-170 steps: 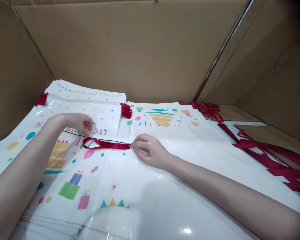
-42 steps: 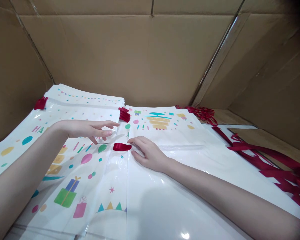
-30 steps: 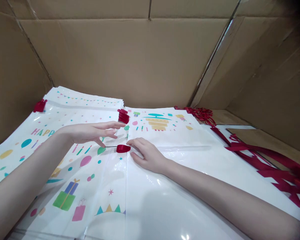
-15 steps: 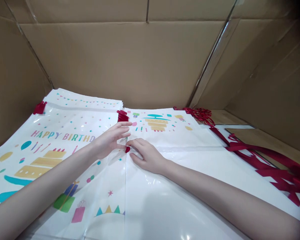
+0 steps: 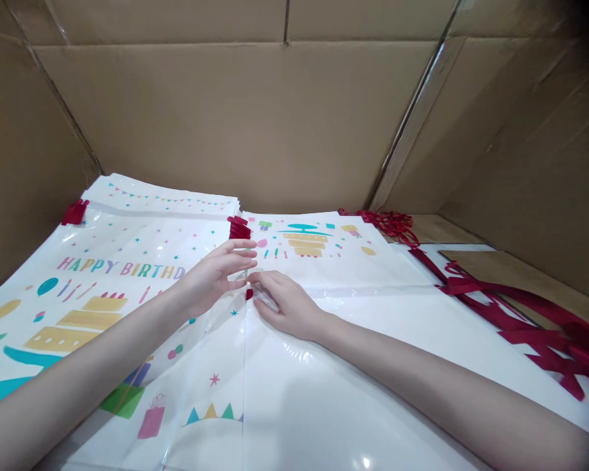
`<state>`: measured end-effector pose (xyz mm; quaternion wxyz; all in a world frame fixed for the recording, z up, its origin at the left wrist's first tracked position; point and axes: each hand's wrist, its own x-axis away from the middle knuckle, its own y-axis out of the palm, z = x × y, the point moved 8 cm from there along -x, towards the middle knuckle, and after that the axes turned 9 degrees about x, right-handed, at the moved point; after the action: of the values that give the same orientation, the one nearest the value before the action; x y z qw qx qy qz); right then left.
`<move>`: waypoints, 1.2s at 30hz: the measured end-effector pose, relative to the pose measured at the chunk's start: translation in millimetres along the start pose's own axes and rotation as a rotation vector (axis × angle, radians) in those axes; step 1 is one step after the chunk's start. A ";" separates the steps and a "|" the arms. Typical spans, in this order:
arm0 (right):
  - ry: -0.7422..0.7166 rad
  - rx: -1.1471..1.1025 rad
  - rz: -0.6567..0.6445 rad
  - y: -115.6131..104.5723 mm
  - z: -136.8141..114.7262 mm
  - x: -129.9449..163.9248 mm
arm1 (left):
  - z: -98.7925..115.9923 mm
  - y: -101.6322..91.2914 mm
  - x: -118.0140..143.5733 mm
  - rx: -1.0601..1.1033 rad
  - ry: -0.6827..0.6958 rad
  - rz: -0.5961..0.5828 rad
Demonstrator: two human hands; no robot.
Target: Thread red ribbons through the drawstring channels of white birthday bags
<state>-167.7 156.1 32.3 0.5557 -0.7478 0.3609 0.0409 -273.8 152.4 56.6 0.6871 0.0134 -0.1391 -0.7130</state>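
Note:
My left hand (image 5: 220, 278) hovers over the right edge of a white printed gift bag (image 5: 127, 229), its fingers stretched out and apart. From the right, my right hand (image 5: 289, 304) rests on another white gift bag (image 5: 324, 386), fingers bent, with a gap between its thumb and forefinger. The tips of my left thumb and right forefinger nearly meet at the seam between the bags. Just below them shows a small bit of dark red ribbon (image 5: 249, 294). A folded red ribbon bundle (image 5: 239, 227) lies above my left fingers. Neither hand visibly holds anything.
Tall cardboard walls (image 5: 226, 118) enclose the bags at the back and sides. More red ribbon (image 5: 69, 212) sticks out at the left bag's edge. Long red ribbons (image 5: 515, 320) trail along the right, and a tangled red ribbon heap (image 5: 387, 224) lies at the back.
The view has shifted slightly, so everything sits a little further left. Both hands keep nearly the same place and pose, with my left thumb slightly higher above the small red ribbon.

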 end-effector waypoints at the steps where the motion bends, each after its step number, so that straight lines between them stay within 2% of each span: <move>1: 0.009 0.007 0.001 -0.1 0.9 0.1 | 0.3 -1.8 -1.7 -0.100 0.011 -0.003; 4: 0.024 0.033 0.004 -1.2 1.8 0.2 | 1.7 -2.3 -7.4 -0.488 0.115 -0.067; 7: 0.002 0.050 0.009 -1.5 -0.3 -0.3 | 2.4 -2.8 -10.8 -0.884 0.284 -0.069; 9: -0.020 0.062 0.020 -1.3 -1.9 -0.5 | -1.4 -3.5 -12.2 -1.033 0.335 -0.080; 11: -0.032 0.080 0.030 -0.6 -2.2 -0.1 | -9.9 -2.0 -13.3 -1.106 0.317 -0.163; 15: -0.060 0.118 -0.055 5.6 -3.7 2.9 | -17.4 -0.3 -12.3 -1.208 0.305 -0.264; 20: -0.041 0.129 -0.308 17.0 -2.7 9.7 | -16.8 -1.8 -13.0 -1.250 0.310 -0.249; 24: -0.030 0.113 -0.417 19.3 -4.3 10.6 | -16.8 -2.0 -13.9 -1.229 0.296 -0.262; 27: 0.002 0.115 -0.450 20.8 -3.3 10.5 | -14.1 -4.4 -13.8 -1.164 0.257 -0.259; 31: 0.081 0.131 -0.447 23.1 3.6 11.9 | -11.1 -12.6 -15.0 -1.100 0.168 -0.193; 33: 0.114 0.144 -0.434 23.5 7.4 12.7 | -10.4 -11.7 -14.6 -1.102 0.182 -0.204; 36: 0.153 0.150 -0.397 22.4 11.2 13.4 | -13.2 -3.9 -11.4 -1.173 0.258 -0.290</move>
<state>-167.2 156.4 3.9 0.5779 -0.7618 0.2496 -0.1529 -274.2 161.3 41.2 0.4872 -0.2616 0.3637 -0.7496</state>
